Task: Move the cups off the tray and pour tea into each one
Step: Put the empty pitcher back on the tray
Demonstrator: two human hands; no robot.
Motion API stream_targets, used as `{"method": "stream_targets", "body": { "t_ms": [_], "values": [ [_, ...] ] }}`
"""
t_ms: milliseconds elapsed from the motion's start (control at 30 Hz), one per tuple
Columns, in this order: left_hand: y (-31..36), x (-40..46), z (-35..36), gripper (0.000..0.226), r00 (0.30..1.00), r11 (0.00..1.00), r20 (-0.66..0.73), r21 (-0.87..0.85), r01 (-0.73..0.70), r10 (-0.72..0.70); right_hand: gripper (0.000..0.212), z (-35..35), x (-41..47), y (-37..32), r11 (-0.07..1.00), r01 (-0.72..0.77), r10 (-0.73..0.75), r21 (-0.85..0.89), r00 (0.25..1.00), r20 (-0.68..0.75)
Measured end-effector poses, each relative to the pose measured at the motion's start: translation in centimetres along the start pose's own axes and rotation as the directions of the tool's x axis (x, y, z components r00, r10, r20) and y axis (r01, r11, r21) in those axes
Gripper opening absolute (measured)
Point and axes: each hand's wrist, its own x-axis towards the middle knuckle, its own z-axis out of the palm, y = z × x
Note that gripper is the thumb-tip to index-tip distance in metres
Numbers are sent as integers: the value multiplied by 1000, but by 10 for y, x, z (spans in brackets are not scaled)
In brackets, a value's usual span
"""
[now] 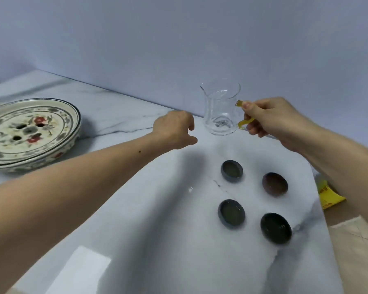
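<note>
Glass pitcher (220,109) up in the right hand (272,122), four cups (232,171) sitting on the marble table (136,230)

Right hand pinches its yellow handle; left hand (174,129) hangs loosely curled, holding nothing. The floral tray (30,132) sits far left. Yellow packet (329,196) has writing, too blurry to read.

Our two forearms are bare, with no sleeves in view. Our left hand (174,129) and right hand (272,122) wear nothing; a small dark mole marks the left forearm.
</note>
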Motion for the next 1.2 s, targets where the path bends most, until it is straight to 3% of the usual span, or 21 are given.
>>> {"method": "stream_targets", "body": {
  "t_ms": [567, 900, 1200],
  "values": [
    [-110, -23, -259, 33, 921, 926, 108, 89, 367, -375, 36, 80, 23, -273, 974, -183, 134, 131, 939, 317],
    [-245, -47, -346, 36, 936, 926, 130, 239, 292, -328, 33, 189, 14, -365, 953, -271, 219, 135, 925, 312],
    [-333, -34, -340, 35, 935, 953, 252, 234, 192, -250, 26, 273, 12, -377, 935, -338, 308, 111, 926, 218]
  ]
}}
